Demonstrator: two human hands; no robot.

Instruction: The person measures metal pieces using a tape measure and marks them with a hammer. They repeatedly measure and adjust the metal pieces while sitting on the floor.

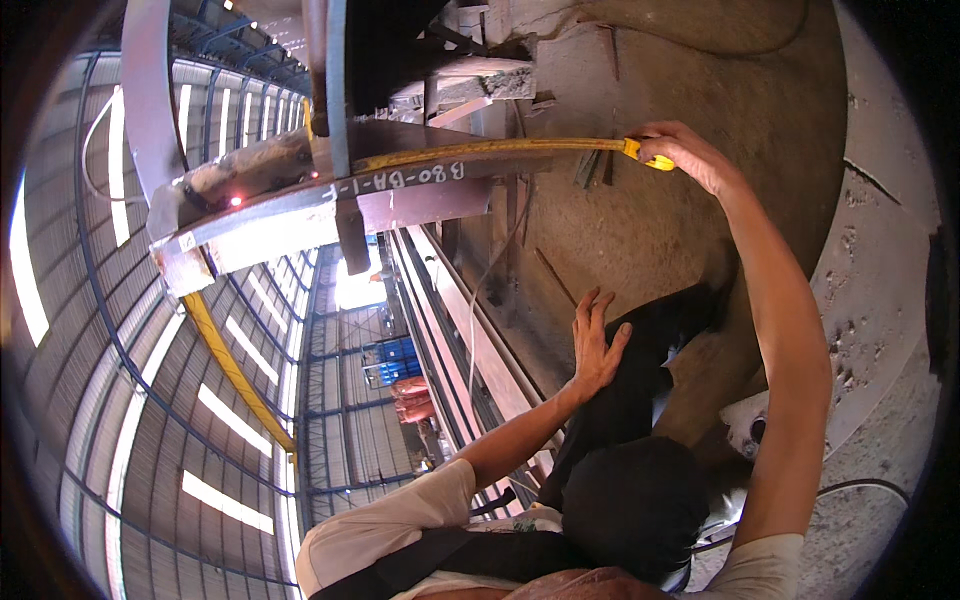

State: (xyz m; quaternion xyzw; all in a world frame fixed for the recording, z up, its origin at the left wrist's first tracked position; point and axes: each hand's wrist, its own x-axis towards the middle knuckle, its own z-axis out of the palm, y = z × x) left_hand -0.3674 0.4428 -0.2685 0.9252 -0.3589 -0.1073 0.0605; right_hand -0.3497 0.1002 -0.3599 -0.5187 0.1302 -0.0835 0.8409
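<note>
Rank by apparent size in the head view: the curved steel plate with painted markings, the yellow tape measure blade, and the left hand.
1. Curved steel plate, largest.
2. Yellow tape measure blade, long but thin.
3. Left hand, smallest, though nearer the camera, so unsure against the blade.

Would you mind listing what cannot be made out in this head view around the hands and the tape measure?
- Far end of the yellow tape measure: hidden behind the upright steel member on the steel plate.
- Tape case: covered by the right hand, only a yellow tip shows.
- Palm of the left hand: pressed on the dark trouser leg, unseen.
- Tape markings: too small.
</note>
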